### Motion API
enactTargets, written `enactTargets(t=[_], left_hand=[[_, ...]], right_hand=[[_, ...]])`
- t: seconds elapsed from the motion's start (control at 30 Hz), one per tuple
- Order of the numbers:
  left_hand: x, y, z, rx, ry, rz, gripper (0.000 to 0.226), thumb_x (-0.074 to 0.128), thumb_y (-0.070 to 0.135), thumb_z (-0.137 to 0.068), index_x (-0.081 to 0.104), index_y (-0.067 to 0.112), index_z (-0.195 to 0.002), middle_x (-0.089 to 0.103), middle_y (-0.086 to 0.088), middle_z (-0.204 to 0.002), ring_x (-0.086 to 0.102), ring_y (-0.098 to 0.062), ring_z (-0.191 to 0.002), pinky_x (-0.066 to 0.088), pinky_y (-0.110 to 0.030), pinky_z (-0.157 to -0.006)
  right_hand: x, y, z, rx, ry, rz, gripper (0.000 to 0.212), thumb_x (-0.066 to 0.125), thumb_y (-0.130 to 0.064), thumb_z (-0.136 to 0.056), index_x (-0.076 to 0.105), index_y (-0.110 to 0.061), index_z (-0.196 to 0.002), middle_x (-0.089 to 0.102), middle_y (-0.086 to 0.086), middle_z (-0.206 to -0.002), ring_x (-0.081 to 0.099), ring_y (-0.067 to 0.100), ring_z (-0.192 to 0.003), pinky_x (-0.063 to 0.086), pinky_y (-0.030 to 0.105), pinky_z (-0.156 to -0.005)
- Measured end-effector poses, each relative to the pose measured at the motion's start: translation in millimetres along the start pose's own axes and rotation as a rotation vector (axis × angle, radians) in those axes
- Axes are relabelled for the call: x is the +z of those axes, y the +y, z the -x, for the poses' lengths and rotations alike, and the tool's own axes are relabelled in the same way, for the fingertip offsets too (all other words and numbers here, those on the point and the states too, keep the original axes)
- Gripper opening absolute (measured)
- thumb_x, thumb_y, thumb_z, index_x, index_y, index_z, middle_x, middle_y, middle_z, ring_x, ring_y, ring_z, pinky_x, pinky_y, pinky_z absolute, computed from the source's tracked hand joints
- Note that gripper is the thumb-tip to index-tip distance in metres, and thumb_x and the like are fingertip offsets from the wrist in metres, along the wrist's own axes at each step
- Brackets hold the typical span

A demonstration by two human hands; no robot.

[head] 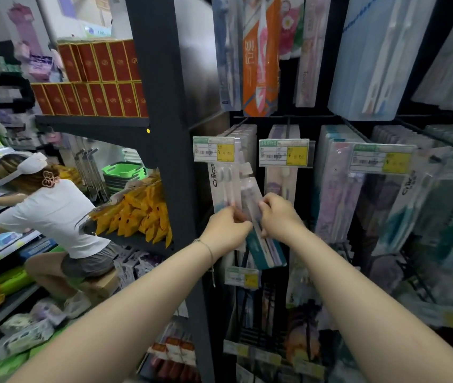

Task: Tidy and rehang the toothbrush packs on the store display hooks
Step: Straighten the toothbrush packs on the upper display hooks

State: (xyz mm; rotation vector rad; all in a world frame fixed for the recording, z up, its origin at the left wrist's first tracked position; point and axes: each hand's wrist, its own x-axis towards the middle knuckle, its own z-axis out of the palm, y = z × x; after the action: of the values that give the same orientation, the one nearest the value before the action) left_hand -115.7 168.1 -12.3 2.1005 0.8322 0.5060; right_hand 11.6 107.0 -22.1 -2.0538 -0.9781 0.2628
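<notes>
Two hands on one tilted toothbrush pack

Two bare hands meet at the leftmost hook column, under its price tag (pixel 214 152). The left hand (pixel 226 230) pinches the pack's left edge, fingers (pixel 240 217) closed on it. The toothbrush pack (pixel 253 214) leans, top upper-left, teal foot lower-right, between both hands. The right hand (pixel 279 214) grips its right edge, fingers curled shut. Further packs hang to the right.

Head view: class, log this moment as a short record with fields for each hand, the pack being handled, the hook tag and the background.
left hand: grips tilted pack's left edge
right hand: grips its right edge
toothbrush pack: slanted, teal base lower right
price tag: fronts the hook above
person in white shirt: crouched at left shelves
</notes>
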Motion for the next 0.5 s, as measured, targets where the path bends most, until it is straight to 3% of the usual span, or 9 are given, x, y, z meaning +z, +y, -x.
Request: enactTargets(t=[0.1, 0.2, 0.3, 0.4, 0.5], left_hand=[[5, 2, -2, -0.018, -0.013, -0.004, 0.012, 0.059, 0.023, -0.087, 0.063, 0.012, -0.091, 0.062, 0.001, -0.085, 0.056, -0.009, -0.073, 0.044, -0.019, -0.059], [10, 2, -3, -0.033, -0.026, 0.054, 0.015, 0.060, 0.023, -0.087, 0.064, 0.013, -0.097, 0.067, 0.000, -0.089, 0.062, -0.009, -0.074, 0.048, -0.020, -0.059], [16, 3, -3, -0.033, -0.055, 0.183, 0.021, 0.061, 0.022, -0.089, 0.058, 0.014, -0.109, 0.066, 0.000, -0.100, 0.067, -0.016, -0.086, 0.058, -0.032, -0.078], [21, 6, -3, 0.003, -0.081, 0.264, 0.017, 0.059, 0.020, -0.093, 0.056, 0.017, -0.110, 0.066, 0.001, -0.104, 0.067, -0.023, -0.097, 0.056, -0.044, -0.088], [26, 12, -2, 0.027, -0.146, 0.368, 0.014, 0.055, 0.012, -0.096, 0.061, 0.015, -0.108, 0.068, -0.003, -0.109, 0.067, -0.022, -0.099, 0.059, -0.031, -0.080]], right_hand=[[-14, 7, 12, 0.057, 0.021, -0.044, 0.023, 0.036, -0.026, -0.101, 0.050, -0.011, -0.090, 0.058, 0.013, -0.095, 0.067, 0.025, -0.063, 0.057, 0.033, -0.056], [-25, 16, 23, 0.036, 0.021, -0.027, 0.023, 0.037, -0.027, -0.101, 0.047, -0.018, -0.083, 0.060, 0.009, -0.085, 0.067, 0.021, -0.059, 0.058, 0.034, -0.060], [-32, 26, 31, 0.009, 0.006, -0.085, 0.024, 0.039, -0.025, -0.101, 0.045, -0.021, -0.079, 0.058, 0.008, -0.075, 0.063, 0.021, -0.055, 0.056, 0.032, -0.056], [-37, 33, 36, -0.028, 0.018, -0.113, 0.022, 0.039, -0.025, -0.101, 0.049, -0.017, -0.083, 0.056, 0.008, -0.072, 0.060, 0.021, -0.053, 0.053, 0.030, -0.052], [-41, 36, 40, -0.032, 0.064, -0.126, 0.022, 0.042, -0.027, -0.100, 0.054, -0.014, -0.087, 0.056, 0.005, -0.067, 0.056, 0.018, -0.051, 0.046, 0.027, -0.048]])
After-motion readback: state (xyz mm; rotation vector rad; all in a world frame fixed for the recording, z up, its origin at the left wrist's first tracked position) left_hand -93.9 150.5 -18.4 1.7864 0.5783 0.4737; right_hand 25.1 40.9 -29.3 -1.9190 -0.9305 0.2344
